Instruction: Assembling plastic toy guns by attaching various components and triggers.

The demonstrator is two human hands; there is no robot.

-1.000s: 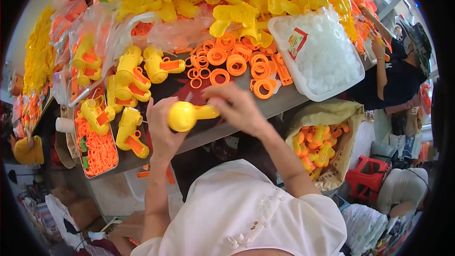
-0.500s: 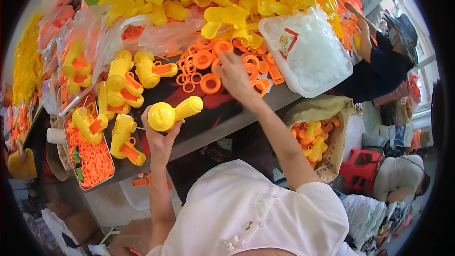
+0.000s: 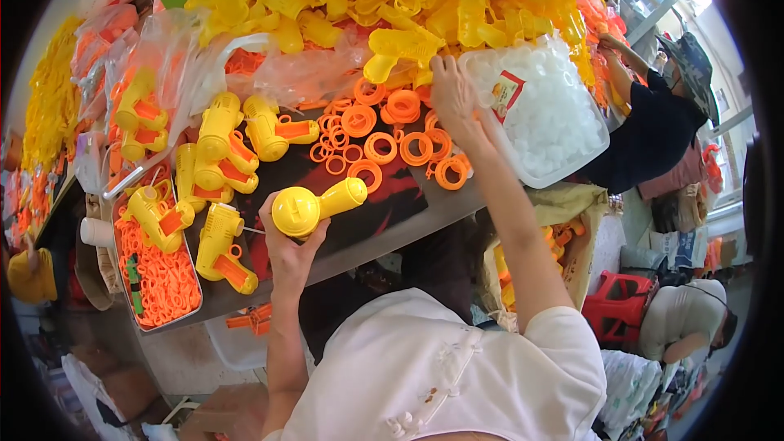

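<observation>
My left hand is wrapped around a yellow toy gun, holding it just above the table's near edge, with its round end toward me. My right hand reaches over the table between the orange rings and a white tub. Its fingers stretch toward a yellow plastic gun shell on the pile's near side. Nothing shows in that hand, though its fingertips are partly lost against the yellow parts. Several orange rings of different sizes lie between my two hands.
The white tub of translucent parts stands right of my right hand. Assembled yellow toy guns cluster at the left. A tray of small orange pieces sits near them. Below the table's right side is a sack; another person works at far right.
My right hand has moved from the orange rings rightward and away from me, to the yellow shells. The rings have shifted and spread. My left hand keeps its hold on the toy gun.
</observation>
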